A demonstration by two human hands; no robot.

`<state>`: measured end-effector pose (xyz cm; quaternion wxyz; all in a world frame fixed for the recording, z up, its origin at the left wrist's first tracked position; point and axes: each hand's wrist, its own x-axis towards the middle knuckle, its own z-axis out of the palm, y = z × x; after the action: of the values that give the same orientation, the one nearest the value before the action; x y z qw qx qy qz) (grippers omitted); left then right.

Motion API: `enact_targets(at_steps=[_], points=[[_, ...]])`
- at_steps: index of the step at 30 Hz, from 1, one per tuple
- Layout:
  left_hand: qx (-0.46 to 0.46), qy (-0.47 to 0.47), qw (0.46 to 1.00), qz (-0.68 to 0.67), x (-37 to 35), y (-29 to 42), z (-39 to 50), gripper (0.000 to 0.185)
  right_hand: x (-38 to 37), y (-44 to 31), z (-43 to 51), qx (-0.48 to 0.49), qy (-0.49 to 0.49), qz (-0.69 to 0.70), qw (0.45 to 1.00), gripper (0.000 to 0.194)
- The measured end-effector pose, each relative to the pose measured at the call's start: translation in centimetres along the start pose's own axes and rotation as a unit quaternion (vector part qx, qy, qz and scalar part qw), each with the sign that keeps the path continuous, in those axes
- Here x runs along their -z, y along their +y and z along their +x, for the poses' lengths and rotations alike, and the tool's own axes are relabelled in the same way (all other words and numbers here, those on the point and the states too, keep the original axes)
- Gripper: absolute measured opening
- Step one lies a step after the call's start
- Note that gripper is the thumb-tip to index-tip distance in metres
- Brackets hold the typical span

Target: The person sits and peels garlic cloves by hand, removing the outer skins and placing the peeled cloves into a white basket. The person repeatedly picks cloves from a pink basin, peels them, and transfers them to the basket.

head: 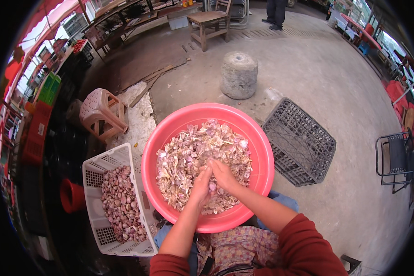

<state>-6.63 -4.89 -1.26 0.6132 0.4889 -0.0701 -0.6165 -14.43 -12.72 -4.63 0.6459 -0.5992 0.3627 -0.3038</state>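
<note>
A round pink plastic basin (262,162) rests in front of me, holding a heap of dry garlic skins (179,172) with some cloves among them. Over the heap my left hand (201,188) and my right hand (222,174) meet, the fingertips together. A purplish garlic clove (212,186) shows between the two palms, against my left hand; how firmly either hand grips it is hidden. To the left of the basin a white plastic crate (91,203) contains many unpeeled garlic cloves (122,203).
A black plastic crate (300,138) lies right of the basin, and a stone cylinder (239,76) stands beyond it. A pinkish plastic stool (101,110) and a red bucket (70,196) are at left. Farther back are a wooden chair (207,22) and a standing person's legs (276,13).
</note>
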Motion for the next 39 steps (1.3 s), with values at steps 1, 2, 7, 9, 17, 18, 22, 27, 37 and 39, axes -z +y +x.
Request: enact_targets(at_steps=[1, 2, 7, 9, 17, 18, 22, 27, 37, 39], points=[[0.027, 0.019, 0.999, -0.003, -0.1, -0.1, 0.0, 0.033, 0.1, 0.1, -0.1, -0.006, -0.006, 0.021, 1.0, 0.034], [0.001, -0.002, 1.0, -0.004, -0.1, -0.2, -0.1, 0.033, 0.2, 0.2, -0.1, -0.023, -0.015, 0.053, 0.998, 0.034], [-0.002, 0.001, 1.0, -0.001, 0.0, -0.4, 0.2, 0.033, 0.3, 0.1, 0.1, -0.064, -0.028, 0.109, 0.992, 0.035], [0.003, -0.011, 1.0, -0.005, 0.1, -0.5, 0.3, 0.032, 0.1, -0.4, 0.2, -0.063, -0.023, 0.1, 0.993, 0.037], [-0.019, -0.066, 0.998, -0.003, 0.1, -0.6, -0.2, 0.028, 1.5, -3.4, 0.0, -0.23, -0.065, 0.28, 0.93, 0.039], [-0.016, -0.068, 0.998, 0.001, 0.0, -0.4, -0.3, 0.026, 1.6, -3.6, 0.1, -0.235, -0.085, 0.277, 0.928, 0.04], [0.002, -0.063, 0.998, -0.028, -0.6, 0.0, -0.6, 0.021, 1.3, -4.1, 0.2, -0.234, -0.06, 0.281, 0.929, 0.044], [-0.006, -0.079, 0.997, 0.0, -1.0, 0.7, -0.9, 0.022, 1.5, -5.2, 0.3, -0.238, -0.05, 0.302, 0.922, 0.038], [-0.05, -0.051, 0.997, -0.019, 0.5, 2.0, -0.6, 0.023, 2.8, -3.6, 1.6, -0.134, -0.046, 0.246, 0.959, 0.048], [-0.067, -0.069, 0.991, -0.095, 1.0, 2.1, -0.4, 0.023, 2.7, -3.4, 1.7, -0.133, -0.026, 0.174, 0.975, 0.05]])
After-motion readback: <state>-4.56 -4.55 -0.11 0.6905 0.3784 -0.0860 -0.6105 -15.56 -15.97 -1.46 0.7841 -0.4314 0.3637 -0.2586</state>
